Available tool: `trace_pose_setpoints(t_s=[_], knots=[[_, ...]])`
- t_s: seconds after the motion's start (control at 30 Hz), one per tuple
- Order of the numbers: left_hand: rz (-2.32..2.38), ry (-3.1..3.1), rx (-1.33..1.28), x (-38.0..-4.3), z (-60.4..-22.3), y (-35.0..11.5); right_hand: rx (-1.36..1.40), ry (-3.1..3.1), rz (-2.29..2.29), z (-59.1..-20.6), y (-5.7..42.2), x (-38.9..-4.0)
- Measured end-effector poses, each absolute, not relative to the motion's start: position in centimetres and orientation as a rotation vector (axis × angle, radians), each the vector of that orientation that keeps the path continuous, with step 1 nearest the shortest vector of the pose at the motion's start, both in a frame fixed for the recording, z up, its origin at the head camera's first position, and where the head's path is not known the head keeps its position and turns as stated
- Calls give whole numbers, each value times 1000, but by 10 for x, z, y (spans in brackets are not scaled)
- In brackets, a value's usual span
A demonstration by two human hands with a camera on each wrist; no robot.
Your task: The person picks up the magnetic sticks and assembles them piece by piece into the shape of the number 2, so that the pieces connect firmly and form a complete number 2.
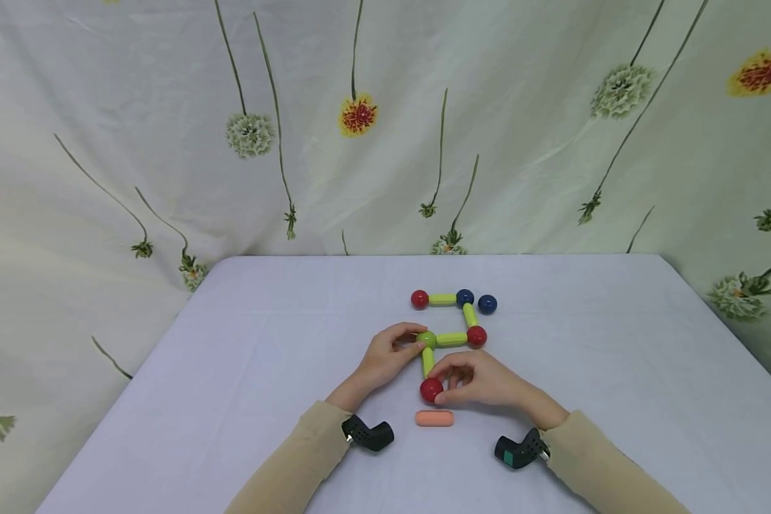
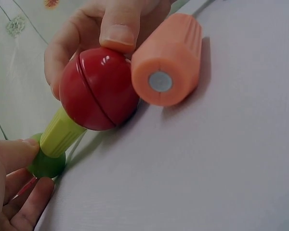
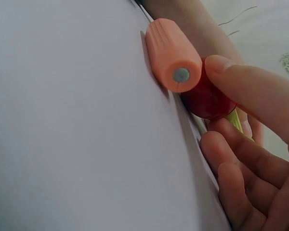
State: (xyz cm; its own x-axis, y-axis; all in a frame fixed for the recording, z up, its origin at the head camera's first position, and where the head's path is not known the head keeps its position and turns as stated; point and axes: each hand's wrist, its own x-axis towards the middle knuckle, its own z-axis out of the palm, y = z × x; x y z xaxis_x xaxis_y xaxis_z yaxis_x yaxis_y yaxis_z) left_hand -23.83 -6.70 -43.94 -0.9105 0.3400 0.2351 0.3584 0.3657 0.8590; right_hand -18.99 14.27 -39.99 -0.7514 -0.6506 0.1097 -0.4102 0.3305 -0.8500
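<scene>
Yellow-green rods and colored balls form an angular chain on the table. My left hand (image 1: 388, 353) pinches the green ball (image 1: 427, 339), from which a rod (image 1: 452, 339) runs right to a red ball (image 1: 477, 336). Another yellow-green rod (image 1: 428, 362) leads from the green ball toward me and meets the near red ball (image 1: 431, 390). That near ball sits between the thumb and fingers of my right hand (image 1: 482, 378). Just in front of it lies a loose orange rod (image 1: 434, 418); a round grey metal disc (image 2: 160, 81) shows in its end in the left wrist view.
At the chain's far end are a blue ball (image 1: 465, 297), a rod (image 1: 442, 299) and a red ball (image 1: 420, 299). A separate blue ball (image 1: 487, 304) lies right beside them. Behind the white table (image 1: 263, 314) hangs a flowered cloth (image 1: 398, 178).
</scene>
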Motion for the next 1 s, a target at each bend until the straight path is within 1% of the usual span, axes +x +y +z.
trace_pose_setpoints(t_s=[0.27, 0.37, 0.6, 1.0], knots=[[-1630, -2577, -640, -240, -441, -68, -975, 2380, -1372, -425, 145, -204], [-1624, -2574, -632, -238, -439, -66, -983, 2368, -1383, -427, 146, -205], [-1640, -2572, -658, -220, -412, -64, -962, 2376, -1392, -423, 147, -202], [-1669, -2512, -628, -208, -405, -63, -933, 2369, -1365, -429, 154, -200]])
